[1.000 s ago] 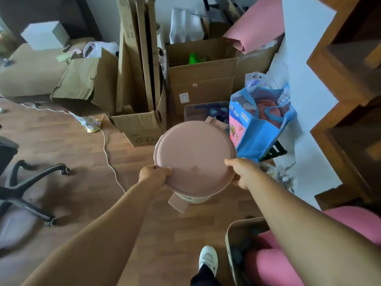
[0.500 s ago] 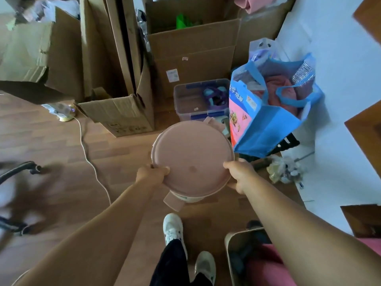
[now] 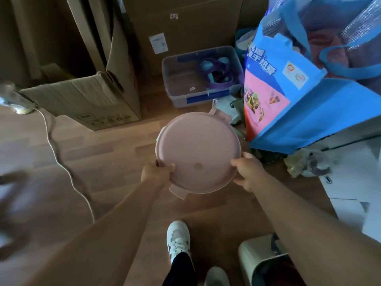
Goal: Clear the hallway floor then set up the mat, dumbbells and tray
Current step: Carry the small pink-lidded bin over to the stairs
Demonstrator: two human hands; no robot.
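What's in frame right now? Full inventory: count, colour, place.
lidded round container: one, pink, centre, held in both grips
storage bin: one, clear with blue latch, on the floor behind the container
straps: one bundle, purple and teal, inside the bin
tote bag: one, blue with pink panel, right
cardboard boxes: at least two, brown, back and left
cable: one, white, on the floor at left
crumpled plastic: one heap, pale, on the floor below the tote
basket: one, beige, bottom right
floor: wood, brown
shoes: two, white, bottom centre
left grip: one, on the container's left rim
right grip: one, on its right rim
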